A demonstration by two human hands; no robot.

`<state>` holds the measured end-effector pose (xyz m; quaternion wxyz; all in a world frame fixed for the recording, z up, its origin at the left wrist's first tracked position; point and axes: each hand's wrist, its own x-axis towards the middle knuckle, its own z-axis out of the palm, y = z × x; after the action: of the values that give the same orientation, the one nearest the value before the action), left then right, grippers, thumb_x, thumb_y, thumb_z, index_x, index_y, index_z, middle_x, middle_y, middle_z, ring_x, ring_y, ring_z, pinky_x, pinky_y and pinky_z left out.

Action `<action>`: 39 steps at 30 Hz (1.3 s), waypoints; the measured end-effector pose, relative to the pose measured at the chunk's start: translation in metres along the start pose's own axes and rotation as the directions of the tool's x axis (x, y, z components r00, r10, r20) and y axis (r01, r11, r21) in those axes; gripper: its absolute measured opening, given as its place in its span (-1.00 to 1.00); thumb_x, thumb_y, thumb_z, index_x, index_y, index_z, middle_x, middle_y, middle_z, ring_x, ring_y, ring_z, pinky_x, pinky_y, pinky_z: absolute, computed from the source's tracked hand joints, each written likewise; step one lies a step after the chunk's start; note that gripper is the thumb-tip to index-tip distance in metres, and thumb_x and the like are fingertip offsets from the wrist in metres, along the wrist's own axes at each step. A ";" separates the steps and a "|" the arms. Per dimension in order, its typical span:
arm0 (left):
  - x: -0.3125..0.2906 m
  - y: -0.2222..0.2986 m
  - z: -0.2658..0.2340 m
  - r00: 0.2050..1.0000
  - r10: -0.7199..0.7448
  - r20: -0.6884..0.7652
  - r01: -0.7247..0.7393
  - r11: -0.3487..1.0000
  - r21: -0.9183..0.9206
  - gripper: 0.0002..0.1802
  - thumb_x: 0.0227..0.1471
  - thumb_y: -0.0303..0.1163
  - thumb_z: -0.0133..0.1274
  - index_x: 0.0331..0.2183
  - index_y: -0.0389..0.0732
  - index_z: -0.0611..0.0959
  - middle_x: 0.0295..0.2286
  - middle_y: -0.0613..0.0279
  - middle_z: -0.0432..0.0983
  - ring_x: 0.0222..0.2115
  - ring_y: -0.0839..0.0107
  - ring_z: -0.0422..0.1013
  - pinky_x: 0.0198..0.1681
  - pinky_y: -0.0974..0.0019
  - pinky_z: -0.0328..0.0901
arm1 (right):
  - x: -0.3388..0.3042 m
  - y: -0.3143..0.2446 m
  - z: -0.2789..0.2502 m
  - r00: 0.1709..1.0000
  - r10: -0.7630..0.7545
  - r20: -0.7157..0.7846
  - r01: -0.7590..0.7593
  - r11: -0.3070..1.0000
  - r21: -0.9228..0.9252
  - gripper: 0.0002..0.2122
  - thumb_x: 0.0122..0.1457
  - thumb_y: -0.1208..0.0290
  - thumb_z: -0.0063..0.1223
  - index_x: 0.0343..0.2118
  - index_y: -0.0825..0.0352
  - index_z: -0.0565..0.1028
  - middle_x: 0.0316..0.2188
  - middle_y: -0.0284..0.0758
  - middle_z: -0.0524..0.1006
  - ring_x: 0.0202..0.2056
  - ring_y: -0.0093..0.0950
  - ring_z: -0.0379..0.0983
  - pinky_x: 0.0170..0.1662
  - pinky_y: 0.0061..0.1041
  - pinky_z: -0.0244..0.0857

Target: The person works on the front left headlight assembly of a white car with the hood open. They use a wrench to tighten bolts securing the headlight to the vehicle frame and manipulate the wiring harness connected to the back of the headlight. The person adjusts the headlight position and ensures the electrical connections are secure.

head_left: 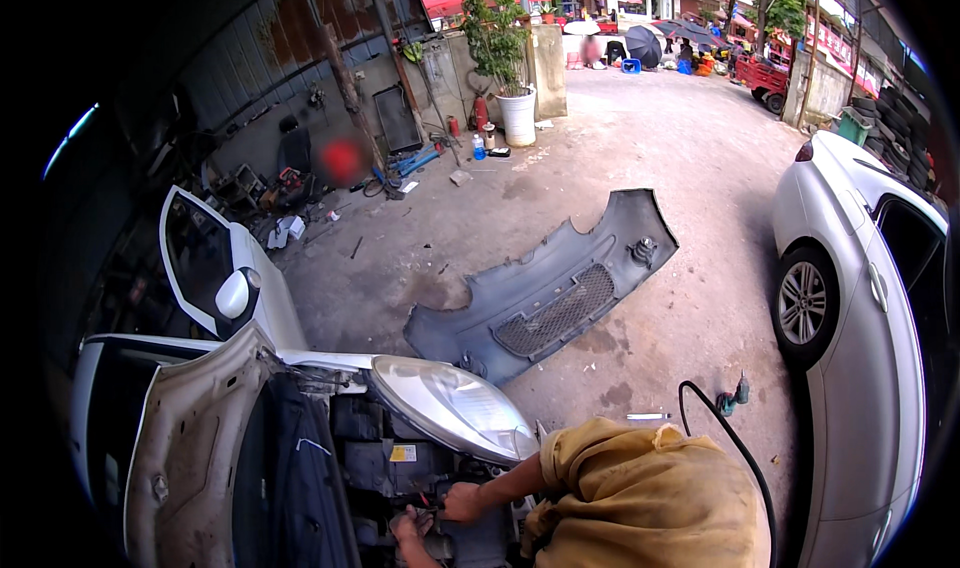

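Observation:
My right hand point(462, 503) reaches in from the right, its arm coming out of a loose yellow-brown sleeve point(640, 488). It is closed, and what its fingers hold is too small to make out. Just left of it and lower, my left hand point(410, 524) has its fingers curled around something I cannot name. Both are down in the engine bay of a white car, close to a small dark part with a bit of red. Behind them sits a black box-like part with a yellow label point(403, 453). The clear headlight point(455, 403) lies beyond, and the raised hood point(190, 448) stands to the left.
A detached dark grey bumper point(480, 318) lies on the concrete ahead. Near my right side are a green-black power drill point(735, 396), a thin light-coloured rod point(648, 416) and a black hose point(745, 448). A silver car point(865, 368) stands at right. The white car's door point(265, 278) hangs open.

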<state>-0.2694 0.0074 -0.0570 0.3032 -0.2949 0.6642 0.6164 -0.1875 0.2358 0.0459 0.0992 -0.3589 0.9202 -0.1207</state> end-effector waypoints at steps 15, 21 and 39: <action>-0.026 0.013 0.042 0.982 0.184 0.036 -0.187 0.951 0.244 -0.61 0.07 -0.06 0.00 -0.45 -0.24 0.56 -0.61 0.19 0.49 -0.69 0.36 0.39 -0.65 0.40 0.30 | -0.002 -0.028 0.015 0.931 0.358 0.067 -0.344 0.806 0.482 -0.61 0.02 0.45 -0.11 -0.08 0.49 0.20 -0.52 -0.08 0.53 -0.45 -0.08 0.50 -0.40 -0.16 0.36; -0.010 0.003 0.028 0.974 0.224 0.017 -0.224 0.970 0.095 -0.62 0.07 -0.08 0.00 -0.46 -0.24 0.55 -0.61 0.16 0.48 -0.69 0.34 0.40 -0.64 0.36 0.32 | 0.004 -0.044 -0.004 0.914 0.397 0.086 -0.379 0.759 0.530 -0.57 -0.02 0.42 -0.05 -0.07 0.45 0.20 -0.51 -0.08 0.53 -0.42 -0.09 0.51 -0.36 -0.18 0.36; -0.040 0.008 0.024 0.997 0.055 0.047 -0.052 0.997 -0.065 -0.51 0.08 0.04 -0.07 -0.52 -0.24 0.53 -0.70 0.24 0.45 -0.75 0.36 0.36 -0.72 0.34 0.24 | 0.016 0.017 -0.016 0.992 0.108 -0.063 -0.111 0.993 -0.033 -0.62 -0.02 0.40 -0.03 -0.12 0.43 0.30 -0.50 -0.16 0.55 -0.46 -0.22 0.53 -0.45 -0.27 0.37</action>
<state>-0.2487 0.0323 -0.0228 0.2932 -0.2715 0.6441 0.6523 -0.2143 0.2390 0.0549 0.0711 -0.3058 0.9432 -0.1091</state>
